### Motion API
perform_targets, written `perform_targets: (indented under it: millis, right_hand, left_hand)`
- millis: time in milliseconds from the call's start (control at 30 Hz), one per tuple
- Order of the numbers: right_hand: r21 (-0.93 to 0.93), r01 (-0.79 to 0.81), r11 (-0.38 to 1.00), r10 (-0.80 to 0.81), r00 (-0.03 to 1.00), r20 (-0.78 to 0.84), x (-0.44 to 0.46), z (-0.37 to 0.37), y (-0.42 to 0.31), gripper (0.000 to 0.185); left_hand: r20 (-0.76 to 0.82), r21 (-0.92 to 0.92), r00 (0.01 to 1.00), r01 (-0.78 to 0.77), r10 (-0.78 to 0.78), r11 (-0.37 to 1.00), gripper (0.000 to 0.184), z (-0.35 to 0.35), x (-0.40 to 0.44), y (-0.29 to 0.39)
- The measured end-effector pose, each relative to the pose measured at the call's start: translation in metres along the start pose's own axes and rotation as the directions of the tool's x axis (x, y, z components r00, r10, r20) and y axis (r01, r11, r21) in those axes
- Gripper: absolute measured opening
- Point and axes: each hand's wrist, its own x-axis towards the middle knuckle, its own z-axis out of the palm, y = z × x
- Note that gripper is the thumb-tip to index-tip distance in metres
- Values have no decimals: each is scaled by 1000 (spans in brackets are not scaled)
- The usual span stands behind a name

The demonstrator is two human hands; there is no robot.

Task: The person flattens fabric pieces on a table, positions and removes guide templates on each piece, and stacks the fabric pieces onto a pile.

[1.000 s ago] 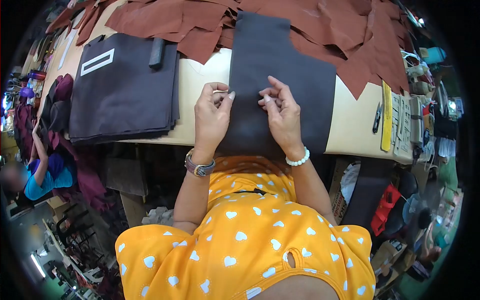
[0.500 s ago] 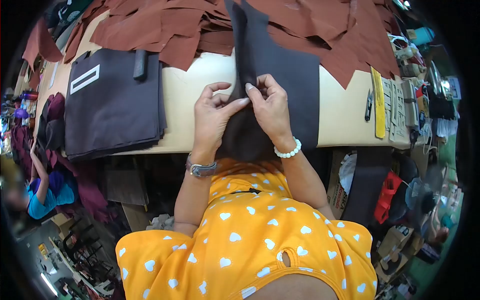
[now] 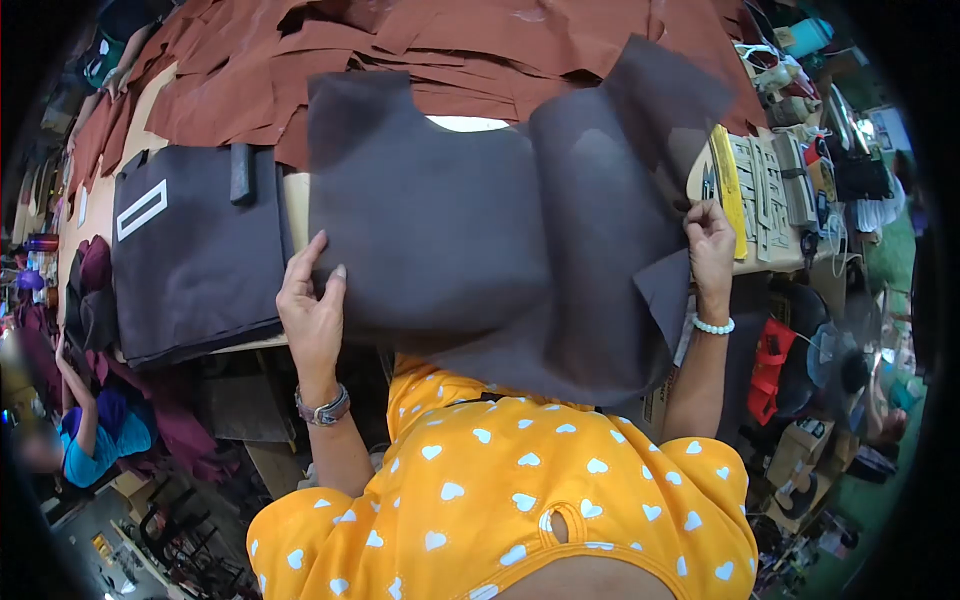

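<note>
A large dark brown fabric piece [image 3: 430, 190], with curved cut-outs along its far side, lies opened out across the table's front edge. Its right part rises in a curved fold and hangs toward my lap. My left hand [image 3: 313, 310] is at the piece's left edge, thumb and forefinger apart and touching the cloth. On the other side, my right hand [image 3: 709, 245] pinches the right edge of the same piece, fingers closed. To the left of my left hand lies a stack of dark fabric pieces [image 3: 200, 260].
On the stack are a white rectangular frame [image 3: 142, 210] and a dark bar [image 3: 241, 175]. Reddish-brown fabric [image 3: 450, 50] covers the far table. At right lie a yellow strip [image 3: 727, 180], snips [image 3: 708, 185] and pale slotted templates [image 3: 765, 190]. Another person [image 3: 110, 415] is at far left.
The dark piece, folded narrow between my two hands before, is now spread wide. My left hand has moved left and my right hand right, drawing its edge along.
</note>
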Motion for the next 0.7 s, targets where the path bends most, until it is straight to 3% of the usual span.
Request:
perform_targets:
  millis: [67, 200, 300, 400, 500, 600, 700]
  right_hand:
    - [-195, -43, 980, 47, 999, 17, -5, -13, -2, 12]
    - [-415, 129, 901, -146, 989, -10, -18, -15, -19, 23]
    - [-569, 182, 802, -192, 981, 43, -25, -17, -15, 27]
    - [-673, 220, 706, -239, 969, 66, -30, -16, -8, 31]
    - [-850, 246, 465, -314, 944, 101, -30, -12, -14, 32]
    - [-932, 250, 262, -416, 901, 125, -39, 9, -33, 32]
    - [-775, 438, 456, -397, 879, 263, -65, 50, -66, 44]
  left_hand:
    - [5, 69, 998, -70, 70, 995, 45, -4, -3, -1]
    - [59, 166, 998, -32, 22, 986, 50, -16, -11, -2]
    - [75, 161, 997, -43, 31, 986, 51, -17, -16, -6]
    - [63, 294, 998, -32, 13, 955, 51, -13, -22, 1]
    - [9, 670, 974, -173, 225, 722, 51, -1, -32, 3]
    - [126, 741, 902, -362, 413, 566, 57, 28, -34, 24]
    - [422, 478, 801, -594, 424, 647, 77, 63, -39, 36]
